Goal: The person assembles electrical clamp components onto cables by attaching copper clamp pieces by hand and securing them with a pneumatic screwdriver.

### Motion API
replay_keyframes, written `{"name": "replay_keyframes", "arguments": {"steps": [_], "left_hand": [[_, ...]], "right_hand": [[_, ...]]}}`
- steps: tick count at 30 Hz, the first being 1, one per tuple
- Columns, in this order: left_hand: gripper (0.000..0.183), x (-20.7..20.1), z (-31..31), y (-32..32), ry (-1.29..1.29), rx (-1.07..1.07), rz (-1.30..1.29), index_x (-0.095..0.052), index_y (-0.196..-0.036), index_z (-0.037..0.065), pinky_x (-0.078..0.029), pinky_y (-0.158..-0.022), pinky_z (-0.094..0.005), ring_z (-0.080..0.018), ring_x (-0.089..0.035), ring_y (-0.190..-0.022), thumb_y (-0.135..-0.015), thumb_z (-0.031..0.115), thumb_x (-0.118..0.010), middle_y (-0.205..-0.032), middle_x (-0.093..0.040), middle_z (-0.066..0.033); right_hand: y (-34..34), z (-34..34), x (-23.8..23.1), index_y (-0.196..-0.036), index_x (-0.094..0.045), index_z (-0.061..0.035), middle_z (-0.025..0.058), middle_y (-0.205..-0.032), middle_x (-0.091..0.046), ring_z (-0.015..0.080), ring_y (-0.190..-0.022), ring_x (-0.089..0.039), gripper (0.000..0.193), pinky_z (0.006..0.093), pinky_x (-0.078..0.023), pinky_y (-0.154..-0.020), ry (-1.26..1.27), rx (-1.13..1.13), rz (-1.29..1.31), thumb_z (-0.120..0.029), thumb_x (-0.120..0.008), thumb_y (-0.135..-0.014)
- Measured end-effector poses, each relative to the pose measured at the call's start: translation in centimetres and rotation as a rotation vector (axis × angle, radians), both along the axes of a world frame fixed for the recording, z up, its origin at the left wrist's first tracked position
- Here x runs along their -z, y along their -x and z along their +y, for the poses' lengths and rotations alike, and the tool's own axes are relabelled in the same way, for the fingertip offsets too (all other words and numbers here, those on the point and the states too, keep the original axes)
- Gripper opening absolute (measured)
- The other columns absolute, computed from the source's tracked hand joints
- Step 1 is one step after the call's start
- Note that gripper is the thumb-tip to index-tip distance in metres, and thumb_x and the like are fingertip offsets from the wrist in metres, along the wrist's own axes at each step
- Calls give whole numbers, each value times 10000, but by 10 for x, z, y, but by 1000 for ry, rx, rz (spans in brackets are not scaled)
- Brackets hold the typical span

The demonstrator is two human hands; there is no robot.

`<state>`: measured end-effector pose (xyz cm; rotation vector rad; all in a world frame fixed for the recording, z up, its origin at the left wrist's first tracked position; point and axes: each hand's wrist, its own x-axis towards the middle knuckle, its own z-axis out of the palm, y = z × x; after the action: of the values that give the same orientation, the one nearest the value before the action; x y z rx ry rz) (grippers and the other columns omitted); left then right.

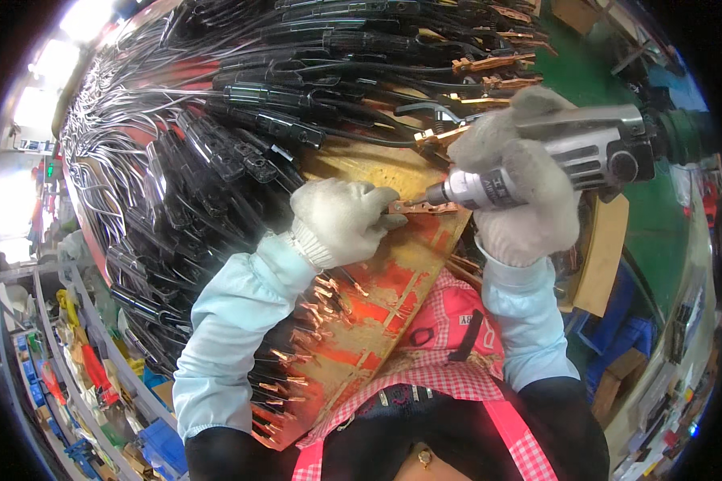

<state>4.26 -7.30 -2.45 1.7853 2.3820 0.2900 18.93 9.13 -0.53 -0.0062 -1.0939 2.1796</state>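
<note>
My right hand (531, 188), in a white knit glove, is wrapped round a grey and black pneumatic screwdriver (573, 156) lying almost level, its nose pointing left. The tip of its bit meets a small copper-coloured metal strip (423, 208) at the table's edge. My left hand (341, 218), gloved the same way, pinches the strip's left end between thumb and fingers. Beneath both hands lies a worn red and tan tabletop (377, 301). A yellowish board (369, 167) shows just behind the strip.
Bundles of black cables with black plastic housings (217, 152) heap the table's far and left sides. Bare copper cable ends (321, 309) lie near my left forearm. Copper clamps (497, 64) stick out at the far right. A cardboard box (604, 252) and blue bins (622, 345) stand at right.
</note>
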Motion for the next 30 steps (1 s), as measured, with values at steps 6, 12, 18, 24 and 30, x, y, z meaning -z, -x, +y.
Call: {"name": "replay_keyframes", "arguments": {"steps": [6, 12, 18, 24, 30], "left_hand": [[293, -1, 2, -1, -1, -8, 29, -745, -988, 192, -507, -545, -436, -292, -684, -651, -820, 431, -736, -726, -694, -46], [235, -4, 1, -1, -1, -15, -24, -728, -936, 188, -512, -557, -449, -301, -688, -667, -825, 394, -715, -728, -697, -54], [157, -3, 4, -3, 41, -61, -56, -712, -884, 191, -525, -584, -455, -312, -700, -709, -816, 332, -696, -739, -705, -63], [152, 0, 4, -3, 4, -53, -85, -708, -865, 183, -525, -577, -455, -319, -696, -693, -768, 300, -704, -726, -701, -70], [161, 0, 1, -4, -7, -49, -49, -701, -866, 165, -522, -566, -463, -325, -693, -682, -763, 290, -706, -716, -692, -88]], "right_hand": [[9, -5, 16, -1162, -688, 22, 123, -1009, -734, 261, -891, -729, 444, 364, -594, -833, -557, 354, -166, -19, -825, -742], [8, -17, -7, -1259, -592, -22, 128, -1003, -701, 216, -844, -704, 505, 360, -596, -742, 83, 64, -152, 63, -776, -796], [21, -32, -22, -1149, -452, -50, 111, -772, -540, 218, -652, -519, 348, 372, -467, -610, -241, 239, -140, 13, -533, -817], [20, -29, -16, -1166, -474, -76, 90, -751, -521, 184, -629, -494, 335, 327, -418, -551, -273, 156, -87, -3, -534, -845], [19, -34, -23, -1181, -477, -74, 84, -759, -515, 178, -627, -488, 349, 324, -414, -550, -270, 144, -141, -2, -515, -842]]}}
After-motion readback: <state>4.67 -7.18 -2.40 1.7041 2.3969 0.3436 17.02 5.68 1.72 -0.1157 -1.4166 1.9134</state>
